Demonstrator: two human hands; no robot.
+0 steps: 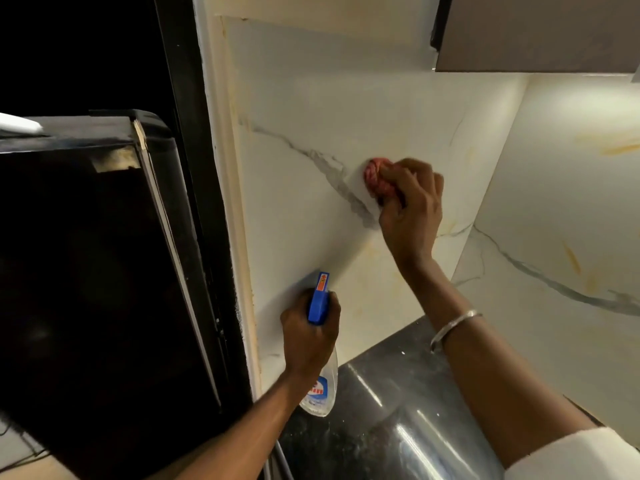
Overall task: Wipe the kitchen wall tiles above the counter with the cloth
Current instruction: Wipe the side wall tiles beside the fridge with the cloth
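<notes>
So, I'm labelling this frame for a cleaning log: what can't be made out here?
- Head view: most of the pink cloth is hidden under the right hand, and it is motion-blurred.
- The spray bottle: its neck is covered by the left hand, and the label is too small to read.
- The wall tiles behind the right hand are hidden.
- The counter is cut off by the bottom edge.

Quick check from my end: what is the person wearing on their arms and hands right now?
Both hands are bare, with no gloves. The right arm has a thin silver bangle on the wrist and a white sleeve pushed up near the elbow. The left hand and forearm show nothing worn within the frame.
</notes>
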